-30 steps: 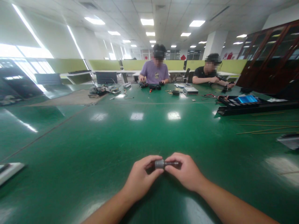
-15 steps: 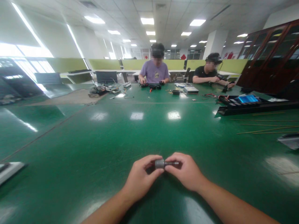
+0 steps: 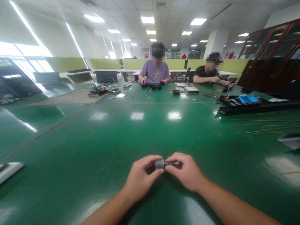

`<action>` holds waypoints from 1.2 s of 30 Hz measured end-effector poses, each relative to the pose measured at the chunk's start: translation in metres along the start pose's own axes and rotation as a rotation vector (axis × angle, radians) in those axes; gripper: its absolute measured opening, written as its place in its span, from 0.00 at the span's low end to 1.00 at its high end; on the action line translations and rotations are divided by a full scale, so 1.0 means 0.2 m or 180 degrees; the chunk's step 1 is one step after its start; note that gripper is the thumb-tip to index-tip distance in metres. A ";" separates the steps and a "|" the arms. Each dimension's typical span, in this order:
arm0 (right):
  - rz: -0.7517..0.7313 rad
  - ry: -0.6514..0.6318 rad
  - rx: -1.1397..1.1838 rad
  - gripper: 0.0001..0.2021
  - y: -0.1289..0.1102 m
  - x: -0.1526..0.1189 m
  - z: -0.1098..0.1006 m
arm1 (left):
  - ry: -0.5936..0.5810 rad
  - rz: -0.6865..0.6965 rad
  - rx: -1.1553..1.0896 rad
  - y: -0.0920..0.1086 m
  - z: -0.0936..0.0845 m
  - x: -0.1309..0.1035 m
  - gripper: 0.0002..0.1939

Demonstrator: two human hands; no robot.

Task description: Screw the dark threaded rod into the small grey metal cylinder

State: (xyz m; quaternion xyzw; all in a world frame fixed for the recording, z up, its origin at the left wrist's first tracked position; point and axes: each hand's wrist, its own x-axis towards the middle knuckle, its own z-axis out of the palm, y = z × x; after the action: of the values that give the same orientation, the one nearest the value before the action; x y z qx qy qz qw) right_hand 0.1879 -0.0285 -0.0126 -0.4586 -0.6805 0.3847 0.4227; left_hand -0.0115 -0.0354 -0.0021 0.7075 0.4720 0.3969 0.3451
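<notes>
A small grey metal cylinder (image 3: pixel 159 164) lies level between my two hands, low in the middle of the head view. My left hand (image 3: pixel 142 178) pinches the cylinder between thumb and index finger. From its right end runs a thin metal shaft (image 3: pixel 172 163), which my right hand (image 3: pixel 186 172) grips between thumb and fingers close to the cylinder. The shaft's tip shows beside my right fingers. Both hands are just above the green table (image 3: pixel 112 134).
A black tray (image 3: pixel 253 108) with a blue item and several thin rods (image 3: pixel 269 128) are at the right. A white-edged object (image 3: pixel 10 172) sits at the left edge. Electronic parts (image 3: pixel 103 89) lie at the far side, where two people sit.
</notes>
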 end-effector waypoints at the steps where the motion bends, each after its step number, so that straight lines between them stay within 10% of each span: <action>1: 0.0002 0.0004 0.0001 0.03 0.00 0.00 0.00 | 0.0005 0.0009 0.0002 0.00 0.00 0.00 0.14; 36: 0.0019 0.0067 -0.0009 0.03 -0.01 0.00 -0.01 | 0.0088 0.0105 0.0014 0.02 -0.01 0.00 0.13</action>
State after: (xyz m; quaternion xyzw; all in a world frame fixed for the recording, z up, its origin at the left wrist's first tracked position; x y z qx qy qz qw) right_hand 0.1894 -0.0279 -0.0101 -0.4652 -0.6752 0.3801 0.4280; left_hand -0.0115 -0.0356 0.0015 0.7104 0.4658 0.4113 0.3303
